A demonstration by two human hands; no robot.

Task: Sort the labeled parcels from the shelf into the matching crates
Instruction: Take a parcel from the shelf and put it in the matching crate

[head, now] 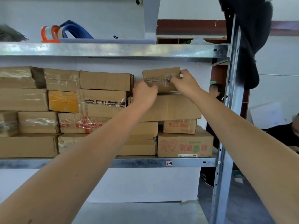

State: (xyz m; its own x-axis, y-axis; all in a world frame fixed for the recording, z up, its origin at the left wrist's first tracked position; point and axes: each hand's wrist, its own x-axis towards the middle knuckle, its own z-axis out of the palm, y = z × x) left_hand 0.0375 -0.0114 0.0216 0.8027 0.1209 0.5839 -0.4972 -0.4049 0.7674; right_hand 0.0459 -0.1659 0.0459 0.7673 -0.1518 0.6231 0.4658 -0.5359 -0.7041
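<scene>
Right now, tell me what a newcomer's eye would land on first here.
First, the two hands, left and right, gripping a small cardboard parcel at the top of the right-hand stack on the middle shelf. Next, the wall of taped brown boxes filling that shelf to the left. Then the black garment hanging from the shelf's right upright.

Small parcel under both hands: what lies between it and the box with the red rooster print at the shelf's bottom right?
In the head view, the small parcel rests on a wide flat carton; beneath that sits a red-printed box, stacked on the rooster box.
</scene>
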